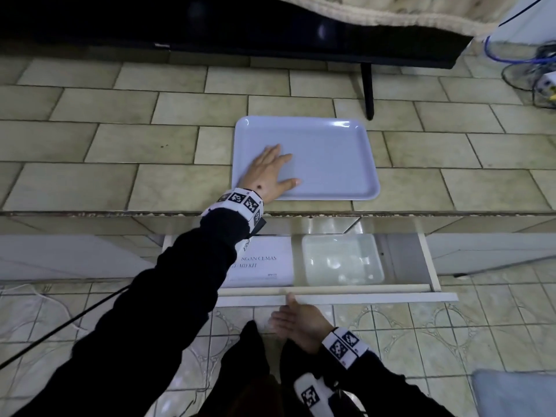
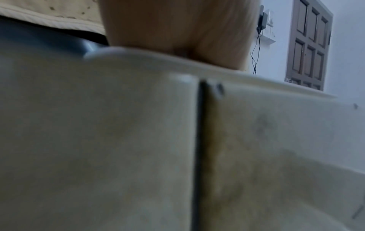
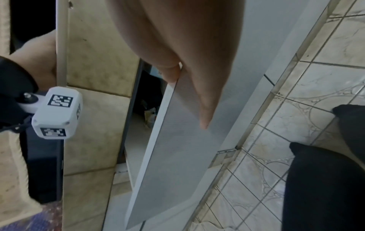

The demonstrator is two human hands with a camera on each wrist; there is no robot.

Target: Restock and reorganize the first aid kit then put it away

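The left hand [image 1: 268,173] lies flat, fingers spread, steadying the tray [image 1: 331,136] on the desk [image 1: 120,139]. The right hand [image 1: 296,322], fingers straight, thumb hooked over the rim, works the drawer [image 1: 361,297], where the first aid kit [image 1: 261,263] sits beside a clear tub [image 1: 341,260].

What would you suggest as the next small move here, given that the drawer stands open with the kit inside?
Probably push the drawer shut with the right hand, whose thumb already touches its front edge. The first aid kit box and a clear container lie inside, while the left hand rests flat on the bare tray.

One tray [image 1: 331,127], one open drawer [image 1: 361,297] holding one white box [image 1: 264,263] and one clear container [image 1: 343,260].
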